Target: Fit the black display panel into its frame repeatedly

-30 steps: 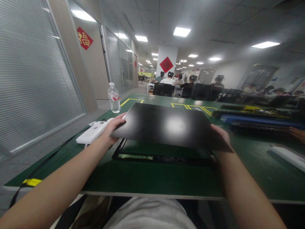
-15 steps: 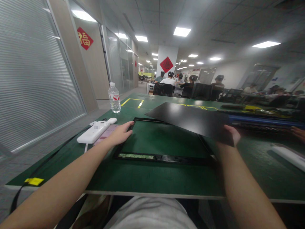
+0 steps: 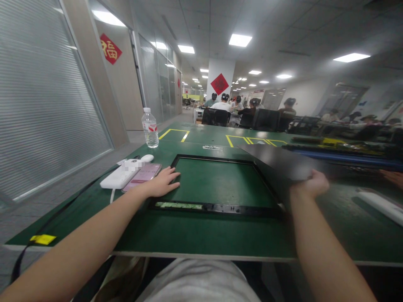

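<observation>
A black rectangular frame (image 3: 217, 208) lies flat on the green table (image 3: 201, 235) in front of me. My left hand (image 3: 162, 183) rests flat on the frame's left edge, fingers stretched out. My right hand (image 3: 311, 183) is closed on the near edge of a thin black panel (image 3: 280, 161), which hangs above the table just right of the frame, blurred by motion.
A white power strip (image 3: 121, 176), a phone (image 3: 142, 176) and a white mouse (image 3: 147, 158) lie left of the frame; a water bottle (image 3: 150, 128) stands behind them. Long dark parts (image 3: 346, 159) lie at the right. Another person's hand (image 3: 392, 178) shows at far right. People sit behind.
The black panel was lifted off the frame and carried to the right in my right hand. My left hand let go of it and settled on the frame's left edge.
</observation>
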`<state>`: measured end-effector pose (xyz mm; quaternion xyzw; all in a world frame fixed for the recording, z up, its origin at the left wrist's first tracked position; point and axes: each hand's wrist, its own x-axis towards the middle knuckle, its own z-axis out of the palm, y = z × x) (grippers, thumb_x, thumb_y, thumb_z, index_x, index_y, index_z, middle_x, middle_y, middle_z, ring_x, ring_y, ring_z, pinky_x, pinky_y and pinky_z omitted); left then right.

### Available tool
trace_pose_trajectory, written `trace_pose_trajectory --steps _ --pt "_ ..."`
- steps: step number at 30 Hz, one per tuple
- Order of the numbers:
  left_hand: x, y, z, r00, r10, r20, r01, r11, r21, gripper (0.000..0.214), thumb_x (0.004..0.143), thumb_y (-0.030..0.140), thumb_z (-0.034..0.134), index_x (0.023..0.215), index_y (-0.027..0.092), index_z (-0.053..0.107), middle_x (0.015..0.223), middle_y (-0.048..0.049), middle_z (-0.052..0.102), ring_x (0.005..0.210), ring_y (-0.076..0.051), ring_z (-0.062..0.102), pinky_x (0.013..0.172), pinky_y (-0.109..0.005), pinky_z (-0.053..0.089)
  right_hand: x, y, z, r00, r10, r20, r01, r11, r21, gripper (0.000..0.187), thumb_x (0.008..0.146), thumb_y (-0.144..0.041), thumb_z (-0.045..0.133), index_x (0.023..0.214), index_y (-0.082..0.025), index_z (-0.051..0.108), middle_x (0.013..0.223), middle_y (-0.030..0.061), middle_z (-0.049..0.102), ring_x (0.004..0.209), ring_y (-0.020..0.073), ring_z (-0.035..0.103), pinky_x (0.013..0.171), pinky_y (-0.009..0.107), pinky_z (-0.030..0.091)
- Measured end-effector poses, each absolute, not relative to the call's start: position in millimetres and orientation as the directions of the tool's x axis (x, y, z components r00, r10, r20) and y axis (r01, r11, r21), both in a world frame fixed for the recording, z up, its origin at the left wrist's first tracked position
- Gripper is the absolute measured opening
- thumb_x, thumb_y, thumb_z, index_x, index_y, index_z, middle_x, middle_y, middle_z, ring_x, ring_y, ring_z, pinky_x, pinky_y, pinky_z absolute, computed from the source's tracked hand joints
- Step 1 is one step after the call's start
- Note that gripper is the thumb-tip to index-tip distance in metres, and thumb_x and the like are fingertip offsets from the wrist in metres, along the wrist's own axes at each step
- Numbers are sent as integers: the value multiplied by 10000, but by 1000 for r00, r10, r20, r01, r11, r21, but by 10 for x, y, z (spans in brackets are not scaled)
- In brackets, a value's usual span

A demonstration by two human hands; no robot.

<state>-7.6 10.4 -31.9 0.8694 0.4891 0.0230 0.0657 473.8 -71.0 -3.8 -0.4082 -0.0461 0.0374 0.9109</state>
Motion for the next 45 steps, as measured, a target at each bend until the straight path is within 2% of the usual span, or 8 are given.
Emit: trace_pose_trajectory --steps 3,10,13,17,21,27,32,45 --pt "-82 99 -332 532 846 -35 842 -525 125 737 958 557 372 1515 86 479 1639 -240 330 1552 -352 222 1232 -516 223 4701 -690 -28 996 -28 83 80 673 -735 119 602 -127 500 699 -194 484 812 -1 535 794 162 588 695 313 530" --pt "-121 132 -377 552 834 29 813 -545 206 721 930 598 408 1462 131 548 1608 -217 401 1537 -375 262 1217 -557 245 4680 -713 -37 999 38 -11 -33 644 -764 184 679 -77 522 764 -229 463 820 -13 555 794 141 626 626 248 555" --pt "-132 156 -404 554 831 41 805 -548 227 723 916 619 419 1447 151 567 1599 -207 426 1535 -373 269 1219 -560 238 4737 -696 -90 996 71 -55 -87 607 -790 196 694 -76 540 755 -244 462 835 -2 582 821 164 655 626 273 593" --pt "-138 181 -428 549 834 56 799 -544 255 728 898 646 439 1424 166 588 1591 -194 443 1536 -373 265 1219 -554 238 4886 -605 -221 993 110 -30 -89 581 -809 198 695 -118 559 769 -264 447 896 5 603 841 189 673 673 334 624" --pt "-127 185 -430 538 842 44 811 -531 243 763 897 654 440 1435 130 580 1597 -229 415 1532 -389 268 1219 -552 228 4942 -545 -288 992 109 -68 -116 522 -845 209 683 -113 541 799 -258 445 914 3 598 876 180 666 731 322 622" --pt "-124 178 -422 533 846 18 828 -526 193 782 916 621 430 1476 85 535 1621 -269 342 1538 -390 248 1224 -529 212 4836 -571 -226 978 121 -171 -208 473 -856 245 688 -72 512 853 -239 444 991 3 616 899 156 669 720 301 625" --pt "-136 178 -421 525 850 37 823 -518 234 717 906 604 461 1454 154 565 1618 -217 380 1537 -379 259 1211 -556 240 4811 -572 -234 970 140 -197 -239 433 -869 243 702 -76 510 899 -218 502 990 9 623 873 155 674 652 270 621" --pt "-123 169 -406 528 849 11 830 -519 204 752 913 619 425 1483 142 539 1634 -220 353 1547 -366 236 1226 -534 213 4937 -504 -384 967 175 -183 -240 397 -886 255 680 -84 535 901 -210 531 957 1 627 843 162 671 674 316 633"
